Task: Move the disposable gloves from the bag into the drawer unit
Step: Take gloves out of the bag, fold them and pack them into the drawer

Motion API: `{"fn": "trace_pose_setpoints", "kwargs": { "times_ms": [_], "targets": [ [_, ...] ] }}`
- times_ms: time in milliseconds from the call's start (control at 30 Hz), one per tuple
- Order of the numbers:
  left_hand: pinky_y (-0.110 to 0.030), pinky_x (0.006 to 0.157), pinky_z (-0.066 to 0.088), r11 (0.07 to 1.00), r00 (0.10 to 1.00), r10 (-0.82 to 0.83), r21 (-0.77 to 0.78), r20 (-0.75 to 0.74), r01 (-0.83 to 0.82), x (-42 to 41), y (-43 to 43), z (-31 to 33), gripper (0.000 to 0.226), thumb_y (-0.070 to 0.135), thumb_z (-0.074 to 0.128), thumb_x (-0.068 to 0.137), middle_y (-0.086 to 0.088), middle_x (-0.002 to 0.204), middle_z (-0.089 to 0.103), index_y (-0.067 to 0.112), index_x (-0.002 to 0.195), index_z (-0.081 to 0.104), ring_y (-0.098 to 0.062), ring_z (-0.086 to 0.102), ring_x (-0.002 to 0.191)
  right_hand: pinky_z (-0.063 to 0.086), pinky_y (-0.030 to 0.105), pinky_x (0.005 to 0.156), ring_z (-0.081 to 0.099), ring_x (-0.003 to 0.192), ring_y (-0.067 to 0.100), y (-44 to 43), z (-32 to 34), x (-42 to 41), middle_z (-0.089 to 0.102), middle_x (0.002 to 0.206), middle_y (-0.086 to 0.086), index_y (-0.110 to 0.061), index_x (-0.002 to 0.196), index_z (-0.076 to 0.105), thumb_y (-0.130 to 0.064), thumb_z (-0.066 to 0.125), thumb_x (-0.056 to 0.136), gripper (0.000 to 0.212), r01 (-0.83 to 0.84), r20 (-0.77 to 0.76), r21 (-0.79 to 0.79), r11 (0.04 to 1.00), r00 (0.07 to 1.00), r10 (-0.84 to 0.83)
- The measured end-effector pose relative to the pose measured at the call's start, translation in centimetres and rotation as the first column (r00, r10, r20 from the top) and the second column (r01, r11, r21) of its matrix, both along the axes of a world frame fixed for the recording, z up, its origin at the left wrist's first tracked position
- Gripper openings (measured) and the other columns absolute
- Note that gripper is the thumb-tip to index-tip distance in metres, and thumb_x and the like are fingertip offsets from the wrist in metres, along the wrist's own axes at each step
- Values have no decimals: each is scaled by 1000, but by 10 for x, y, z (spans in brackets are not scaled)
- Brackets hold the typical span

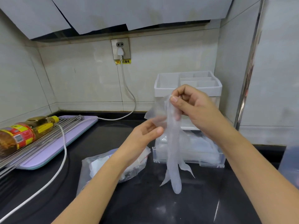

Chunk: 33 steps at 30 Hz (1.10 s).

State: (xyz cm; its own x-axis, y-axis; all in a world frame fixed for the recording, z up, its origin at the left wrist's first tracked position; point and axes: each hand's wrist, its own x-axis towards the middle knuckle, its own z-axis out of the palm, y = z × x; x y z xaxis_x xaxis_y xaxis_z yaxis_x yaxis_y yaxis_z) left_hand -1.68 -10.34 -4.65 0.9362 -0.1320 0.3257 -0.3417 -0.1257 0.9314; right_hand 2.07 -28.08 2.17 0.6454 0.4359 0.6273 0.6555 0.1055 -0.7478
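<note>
1 glove point(173, 151) is pinched by left hand point(145, 131) and right hand point(192, 104) over the part-filled open drawer point(210, 164); the bag point(97, 167) seems not yet emptied.

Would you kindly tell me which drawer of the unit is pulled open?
The bottom drawer, the clear one slid out toward the person with gloves lying in it; the drawer above sits flush under the white tray.

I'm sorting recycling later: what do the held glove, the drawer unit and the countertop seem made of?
Glove: thin translucent plastic film, faintly frosted; it hangs limp and creased. Drawer unit: rigid moulded plastic, opaque white top, clear drawer showing its contents. Countertop: black, glossy, probably polished stone or a lookalike; it mirrors light.
</note>
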Motion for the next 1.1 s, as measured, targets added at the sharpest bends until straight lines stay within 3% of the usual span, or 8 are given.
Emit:
{"fn": "trace_pose_setpoints", "kwargs": {
  "times_ms": [200, 300, 467, 633, 767, 933, 1000, 1100],
  "targets": [
    [-26, 79, 46, 962, 994, 106, -251, -3, -103, 5, -14, 16, 15, 29, 70, 80, 0, 88, 71, 16, 86, 74, -12, 65, 83, 34, 13, 40, 35, 40, 7, -14, 6, 3, 39, 55, 5, -9, 86, 56, -16, 58, 94, 10, 86, -37, -70, 994, 995, -89],
    [-28, 81, 46, 935, 976, 218, -283, -16, -214, 14, -17, 28, 10, 28, 70, 77, 3, 80, 71, 21, 75, 76, -10, 65, 79, 37, 15, 42, 40, 39, 7, -22, 7, 11, 41, 58, 12, -10, 86, 58, -18, 60, 92, 10, 215, -27, -67, 974, 976, -217],
    [-20, 69, 46, 848, 843, 526, -144, 112, -510, 35, -18, 52, 18, 24, 68, 87, 3, 70, 64, 7, 83, 68, -8, 59, 68, 40, 22, 54, 45, 52, 8, -34, 5, 26, 52, 60, -3, -20, 81, 61, -31, 70, 85, 14, 520, 31, -96, 849, 854, -520],
    [-7, 62, 37, 711, 548, 632, -129, 548, -691, 34, -24, 76, 15, 22, 68, 86, 14, 69, 55, 19, 77, 57, 6, 49, 62, 55, 23, 60, 58, 51, 12, -38, 17, 11, 67, 65, 5, -6, 88, 68, -39, 56, 92, 35, 97, -395, -74, 993, 911, -119],
    [-12, 72, 37, 704, 313, 322, -6, 894, -710, 22, -46, 73, 8, 15, 69, 84, 9, 79, 56, 13, 83, 61, -2, 48, 76, 59, 29, 76, 71, 94, 24, -43, 18, 18, 72, 105, 15, -4, 116, 61, -65, 44, 77, 75, -156, -609, 23, 988, 781, 138],
    [-24, 70, 34, 640, 441, 33, 320, 897, -698, 44, -61, 37, 13, 15, 72, 72, 3, 78, 60, 14, 80, 62, -11, 46, 79, 58, 37, 79, 68, 95, 27, -58, 13, 31, 68, 105, 21, -8, 119, 58, -83, 54, 56, 98, -96, -608, -179, 979, 793, -33],
    [-24, 68, 30, 610, 500, -13, 403, 866, -682, 55, -65, 22, 16, 18, 75, 71, 2, 75, 59, 14, 79, 61, -12, 44, 77, 57, 33, 71, 69, 76, 23, -62, 10, 36, 68, 90, 19, -8, 103, 60, -76, 61, 60, 80, 54, -549, -307, 950, 805, -224],
    [-26, 66, 29, 554, 570, -49, 497, 820, -668, 70, -68, 1, 26, 16, 84, 66, 1, 73, 59, 14, 77, 60, -20, 52, 72, 59, 27, 63, 70, 68, 21, -61, 0, 43, 72, 87, 19, 2, 96, 66, -34, 72, 82, 39, 241, -411, -471, 848, 791, -453]
  ]
}}
